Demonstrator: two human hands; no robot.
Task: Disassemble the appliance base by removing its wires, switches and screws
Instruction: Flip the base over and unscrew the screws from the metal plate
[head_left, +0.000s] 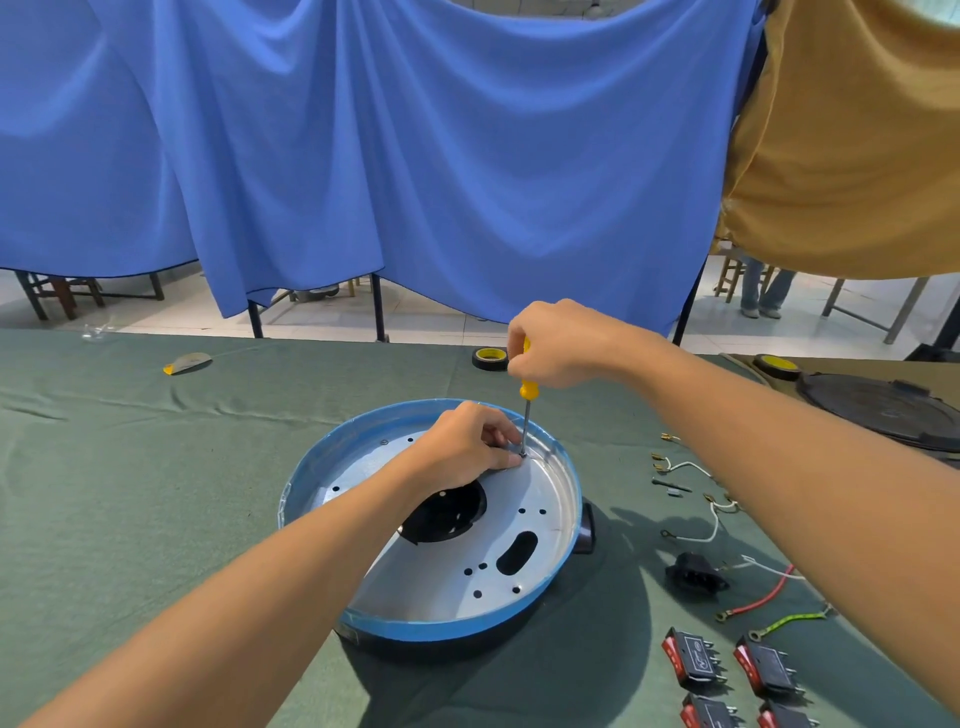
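Green cloth covers the table (156, 467), and the appliance base (311, 467) sits on it pretty much dead centre. It's round with a blue rim, and the silver metal plate inside has a bunch of holes and a big dark opening in the middle. The right hand (561, 345) is wrapped tight around the yellow handle of a screwdriver (527, 395), which stands almost upright with the tip down on the plate near the far rim. The left hand (462, 449) rests on the plate, and its thumb and fingertips pinch in close around the bottom of the screwdriver's shaft. What's under the tip is too small to make out. Off to the right on the cloth are loose parts: red and black rocker switches (693, 660) near the front edge, a black power socket (693, 571) and a red wire (758, 603). There's also a green-yellow wire (789, 621) and a white wire (711, 525). A tape roll (490, 358) lies just beyond the base, and a dark round lid (883, 410) sits far right. A blue curtain (415, 156) hangs behind the table.
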